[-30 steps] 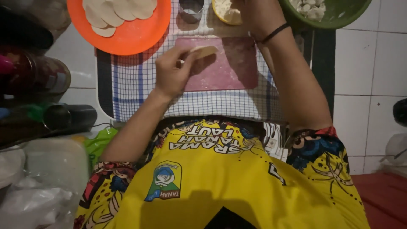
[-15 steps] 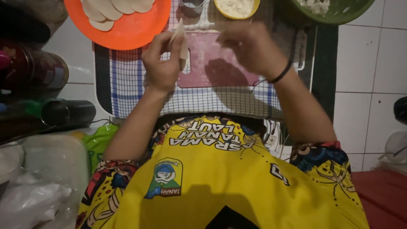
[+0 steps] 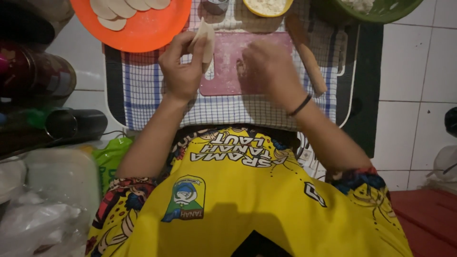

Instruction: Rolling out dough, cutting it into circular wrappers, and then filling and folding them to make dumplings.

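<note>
Pale dough, a thin folded wrapper (image 3: pixel 206 39), stands nearly upright in the upper middle of the frame, its long axis running from the fingers up toward the top edge, tipped slightly right. The left hand (image 3: pixel 183 71) pinches it between thumb and fingertips, knuckles toward the camera, wrist bent up from a forearm that slants in from lower left. It hangs above the left edge of a pinkish-red cutting board (image 3: pixel 228 81), which lies on a blue-and-white checked cloth (image 3: pixel 143 90). The right hand (image 3: pixel 266 66) hovers over the middle of the board, just right of the wrapper and apart from it; it is blurred, fingers curled downward, and whether it grips anything I cannot tell. A dark band circles its wrist. A wooden rolling pin (image 3: pixel 308 59) lies slanted at the board's right. An orange plate (image 3: pixel 143 28) with flat dough rounds sits at upper left; a green bowl (image 3: pixel 381 9) at upper right.
</note>
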